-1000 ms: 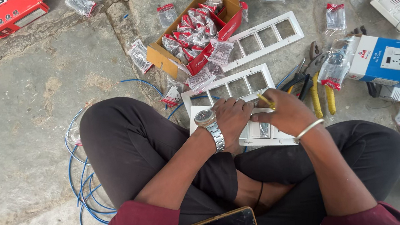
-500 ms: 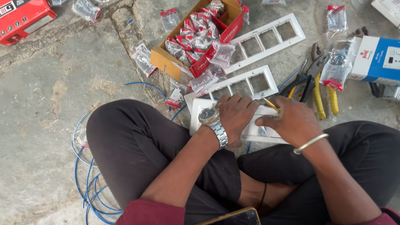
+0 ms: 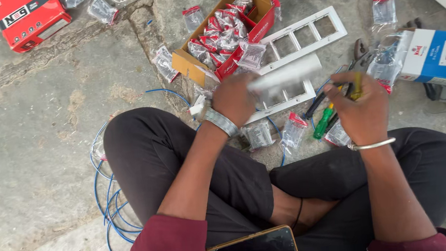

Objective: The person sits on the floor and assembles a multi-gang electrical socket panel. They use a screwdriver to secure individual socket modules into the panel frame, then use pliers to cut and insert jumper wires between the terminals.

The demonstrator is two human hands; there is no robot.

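Above crossed legs, left hand (image 3: 235,99) gripping white plate (image 3: 285,76)

A box (image 3: 257,28) with packets (image 3: 223,34) in it lies on the floor (image 3: 29,121) ahead of the knees. Right of it lies a frame (image 3: 301,38), with a carton (image 3: 440,58) farther right. Wire (image 3: 109,205) coils left of the leg, and a phone (image 3: 252,249) rests on the lap.

The white plate (image 3: 288,74) is motion-blurred, held level above the frame (image 3: 285,99), just below the red box (image 3: 225,31). The yellow-handled tool (image 3: 356,84) stands nearly upright, right of the frame.
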